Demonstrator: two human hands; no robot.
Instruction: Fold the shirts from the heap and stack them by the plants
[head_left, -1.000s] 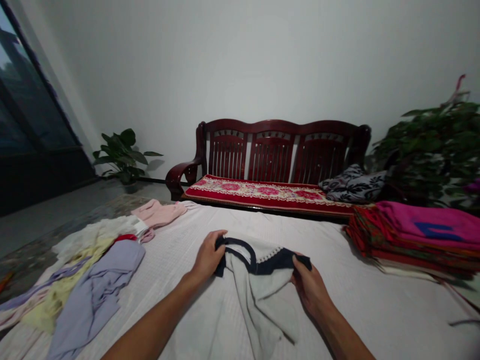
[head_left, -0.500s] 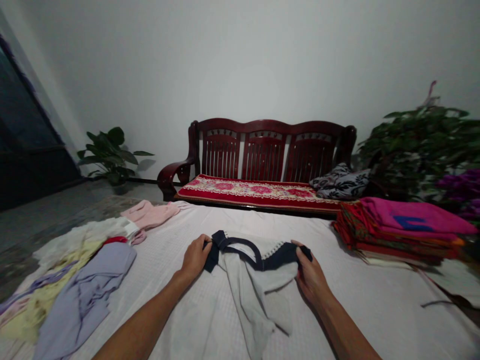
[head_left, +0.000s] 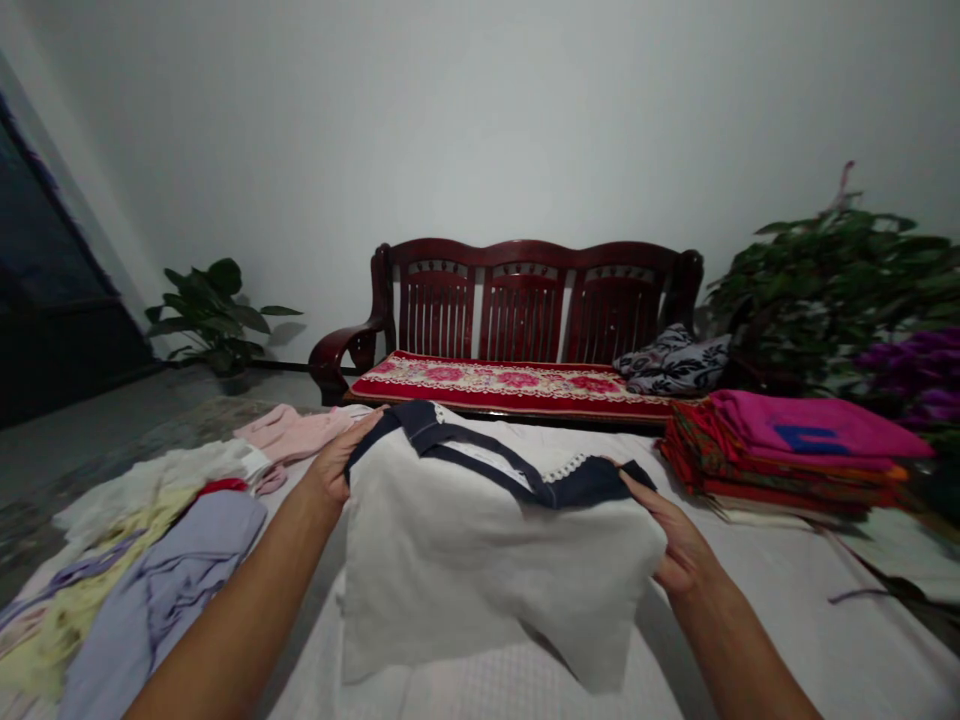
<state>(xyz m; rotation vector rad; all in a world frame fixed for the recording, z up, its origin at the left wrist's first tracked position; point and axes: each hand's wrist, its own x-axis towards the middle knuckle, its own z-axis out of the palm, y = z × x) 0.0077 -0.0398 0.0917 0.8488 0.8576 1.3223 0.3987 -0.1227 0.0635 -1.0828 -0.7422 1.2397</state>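
A white garment with dark navy trim [head_left: 480,540] is stretched wide between my two hands, lifted a little above the white sheet [head_left: 765,600]. My left hand [head_left: 337,465] grips its left shoulder edge, fingers closed on the cloth. At the garment's right end, my right hand [head_left: 671,535] pinches the navy trim. The lower hem hangs loose toward me.
A heap of lilac, yellow, white and pink clothes [head_left: 150,560] lies at the left. A folded stack of red and magenta fabric [head_left: 780,455] sits at the right. Behind stand a dark red wooden bench [head_left: 525,320] with a cushion, and potted plants [head_left: 832,290] on both sides.
Both hands moved apart and up, and the garment went from a crumpled bunch on the sheet to spread wide and raised.
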